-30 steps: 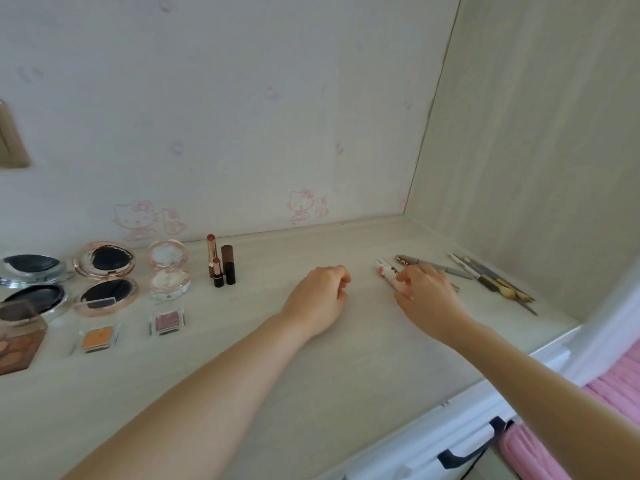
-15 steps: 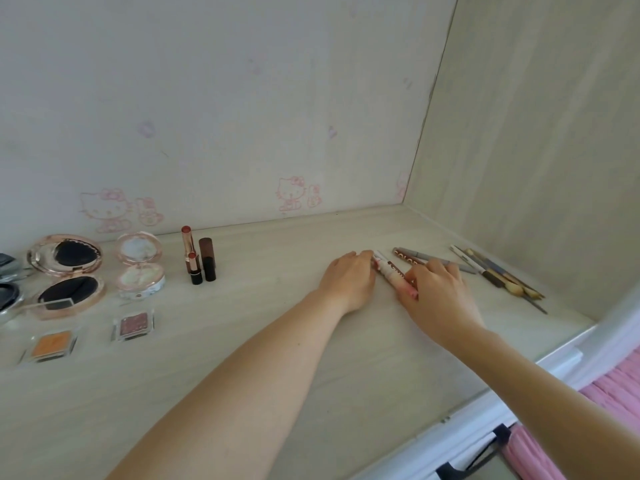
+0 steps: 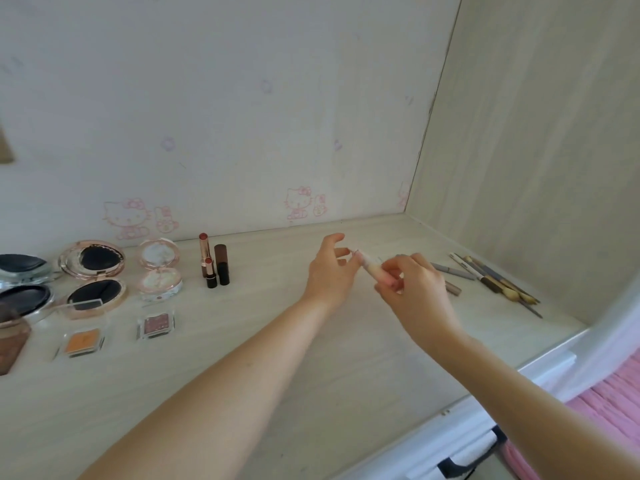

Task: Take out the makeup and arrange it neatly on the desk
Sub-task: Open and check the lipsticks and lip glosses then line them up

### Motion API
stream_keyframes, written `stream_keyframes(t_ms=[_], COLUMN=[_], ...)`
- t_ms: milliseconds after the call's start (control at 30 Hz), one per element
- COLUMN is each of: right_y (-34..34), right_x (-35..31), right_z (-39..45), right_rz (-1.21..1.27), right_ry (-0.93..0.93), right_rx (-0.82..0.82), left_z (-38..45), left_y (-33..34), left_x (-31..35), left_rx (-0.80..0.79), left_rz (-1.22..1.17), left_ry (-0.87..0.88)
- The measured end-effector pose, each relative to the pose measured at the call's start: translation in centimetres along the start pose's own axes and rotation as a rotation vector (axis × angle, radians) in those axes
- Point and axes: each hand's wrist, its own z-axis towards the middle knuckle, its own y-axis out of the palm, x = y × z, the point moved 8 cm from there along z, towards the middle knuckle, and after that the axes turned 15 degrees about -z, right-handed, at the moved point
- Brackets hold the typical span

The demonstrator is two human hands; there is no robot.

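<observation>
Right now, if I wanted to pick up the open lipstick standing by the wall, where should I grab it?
Pinch the tall open lipstick low on its gold tube, coming from the left. It stands upright with the red tip bare on top, and a shorter lipstick and dark cap crowd its front and right.

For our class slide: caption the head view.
Right hand lifts a pink tube off the desk, left hand open beside it.

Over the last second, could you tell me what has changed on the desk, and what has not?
The right hand has lifted the slim pink tube off the desk, where it lay a second ago, and holds it tilted in the air. The left hand, which had been a loose fist resting on the desk, has come across and opened at the tube's far end. The compacts, lipsticks and pencils stayed put.
</observation>
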Motion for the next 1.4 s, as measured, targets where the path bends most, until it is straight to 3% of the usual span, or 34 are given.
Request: stream_keyframes(t_ms=[167, 433, 733, 1033, 1200, 1400], right_y=[-0.6, 0.4, 2.7, 4.1, 4.6, 6.9], right_x=[-3.1, -7.4, -14.6, -19.4, -23.2, -25.5], right_z=[-1.5, -5.6, -8.8, -10.1, -10.4, -11.6], right_rz=[0.199, 0.811, 1.128, 1.099, 1.132, 1.112], right_ry=[0.033, 0.297, 0.286, 0.204, 0.031, 0.037], right_rx=[0.033, 0.01, -0.229, -0.392, -0.542, -0.605], left_z=[-2.6, -7.2, -11.5, -15.3, -17.5, -19.1], left_y=[-3.5, -8.0, -14.0, -21.8, -24.5, -28.8], left_x=[2.1, 4.7, 6.6, 8.4, 7.7, 7.8], left_rx=[0.11, 0.057, -0.06, -0.052, -0.131, 0.042], left_rz=[-0.517, -0.73, -0.428, -0.112, 0.069, 0.283], left_ry=[-0.126, -0.177, -0.062, 0.053, 0.031, 0.157])
